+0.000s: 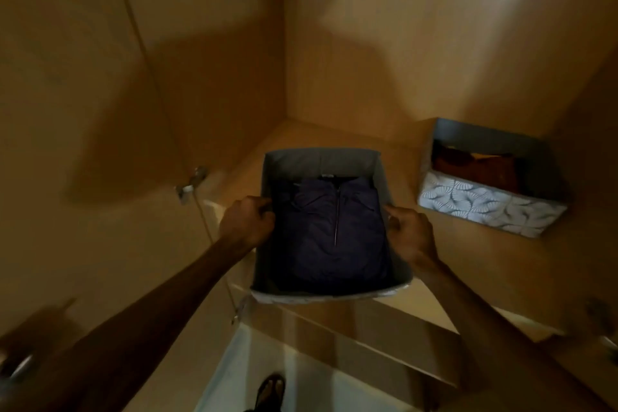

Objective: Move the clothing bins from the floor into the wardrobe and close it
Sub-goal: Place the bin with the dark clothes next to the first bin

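A grey clothing bin with a folded dark blue zip garment inside sits at the front edge of the wardrobe shelf, its near end hanging over the edge. My left hand grips the bin's left rim. My right hand grips the right rim. A second bin with a pale leaf pattern and reddish-brown clothes stands further right on the same shelf, against the back wall.
The wardrobe's left door stands open, with a metal hinge near the shelf corner. A pale floor and a sandalled foot show below the shelf. Bare shelf lies behind the held bin.
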A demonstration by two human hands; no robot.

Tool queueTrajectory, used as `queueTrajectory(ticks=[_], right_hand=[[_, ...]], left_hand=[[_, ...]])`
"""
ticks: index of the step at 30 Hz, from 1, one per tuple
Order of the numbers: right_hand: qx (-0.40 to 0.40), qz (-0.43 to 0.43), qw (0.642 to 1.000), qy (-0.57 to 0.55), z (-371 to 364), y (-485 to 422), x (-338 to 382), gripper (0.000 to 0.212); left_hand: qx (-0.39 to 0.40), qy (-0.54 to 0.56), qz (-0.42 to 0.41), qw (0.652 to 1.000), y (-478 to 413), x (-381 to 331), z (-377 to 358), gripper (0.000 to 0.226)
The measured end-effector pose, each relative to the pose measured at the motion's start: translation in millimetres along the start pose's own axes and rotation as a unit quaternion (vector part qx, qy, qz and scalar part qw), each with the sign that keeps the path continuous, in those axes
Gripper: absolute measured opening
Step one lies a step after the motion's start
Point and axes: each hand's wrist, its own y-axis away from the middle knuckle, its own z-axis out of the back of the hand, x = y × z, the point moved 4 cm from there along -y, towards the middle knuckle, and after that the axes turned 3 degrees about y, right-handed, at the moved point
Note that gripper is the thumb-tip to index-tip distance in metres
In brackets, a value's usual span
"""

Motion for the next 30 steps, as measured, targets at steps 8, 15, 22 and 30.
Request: queueTrajectory(ticks=[8,15,22,30], right_hand=[[-0.004,-0.126,0.991,0.038,-11.2,-102.0,-25.2,0.033],[0.136,-0.096,0.985,-0.039,-13.7,-154.6,-29.9,0.080],[0.167,-0.016,0.982,0.088,-13.5,-143.1,-48.8,0.099],[-0.015,0.048,0.973,0.227,-43.2,-133.4,-56.7,0.076]], left_hand=[[0.106,0.011,-0.091,0.990,-155.6,-31.2,-38.7,0.042],[0.317,0.103,-0.197,0.922,-195.8,-46.7,-72.5,0.101],[0.202,0.015,-0.232,0.952,-208.9,-33.6,-89.8,0.075],[0.056,-0.111,-0.282,0.951,-204.5,-37.8,-123.3,0.071]])
